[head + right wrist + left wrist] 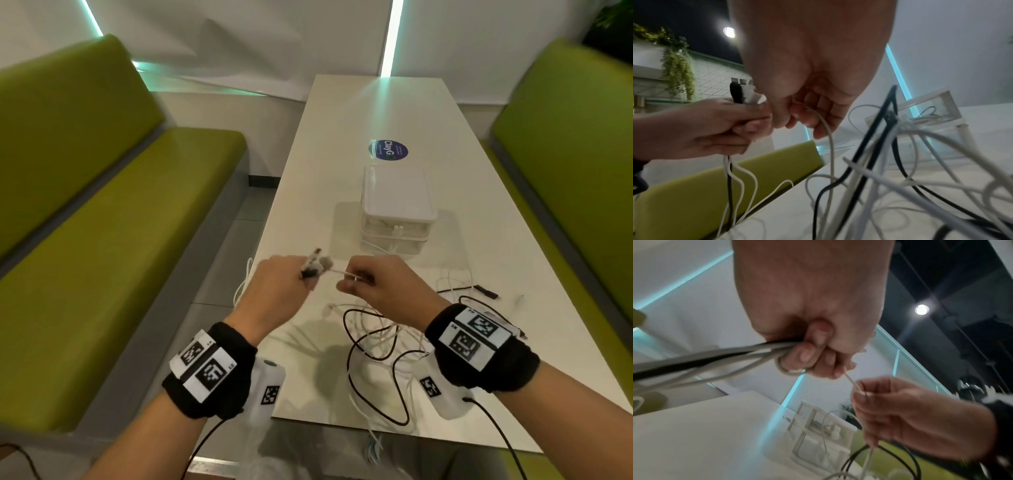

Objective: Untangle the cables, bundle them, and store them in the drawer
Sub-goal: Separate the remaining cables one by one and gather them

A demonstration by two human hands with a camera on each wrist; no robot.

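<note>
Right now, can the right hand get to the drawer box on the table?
Probably yes, but not freely: the drawer box stands just beyond the right hand with nothing between, yet that hand pinches a white cable held by the left hand.

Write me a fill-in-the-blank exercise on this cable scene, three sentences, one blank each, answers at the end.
1. The left hand grips a bunch of cable ends, some white and one ____.
2. The right hand pinches a single ____ cable stretched between the hands.
3. The clear drawer unit stands on the ____, beyond both hands.

Missing words: black; white; table
</note>
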